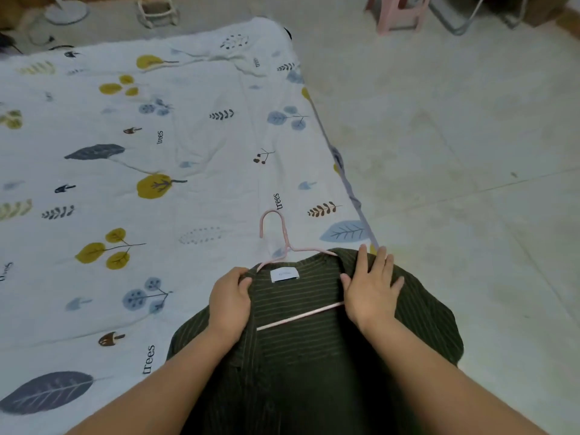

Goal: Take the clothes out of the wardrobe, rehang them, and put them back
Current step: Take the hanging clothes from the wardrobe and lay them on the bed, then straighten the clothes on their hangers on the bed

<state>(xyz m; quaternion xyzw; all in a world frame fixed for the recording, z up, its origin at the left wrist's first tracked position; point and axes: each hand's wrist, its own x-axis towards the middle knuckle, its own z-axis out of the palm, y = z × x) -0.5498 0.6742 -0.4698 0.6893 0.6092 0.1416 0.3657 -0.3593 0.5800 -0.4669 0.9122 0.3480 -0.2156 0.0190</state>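
A dark green striped shirt (298, 350) lies on the near right corner of the bed, collar away from me, with a white label at its neck. A pink wire hanger (273, 229) sits inside it; its hook points away over the sheet and its bottom bar shows across the open front. My left hand (229, 301) grips the shirt's left collar edge, fingers curled round the fabric. My right hand (372, 285) lies on the right shoulder, thumb at the front edge; the spread fingers press the cloth over the hanger's arm.
The bed is covered by a white sheet (141, 152) printed with leaves and the word "trees". Pale tiled floor (455, 152) runs along the right. A pink stool (400, 12), metal chair legs and a white round stand base (66, 11) stand at the far end.
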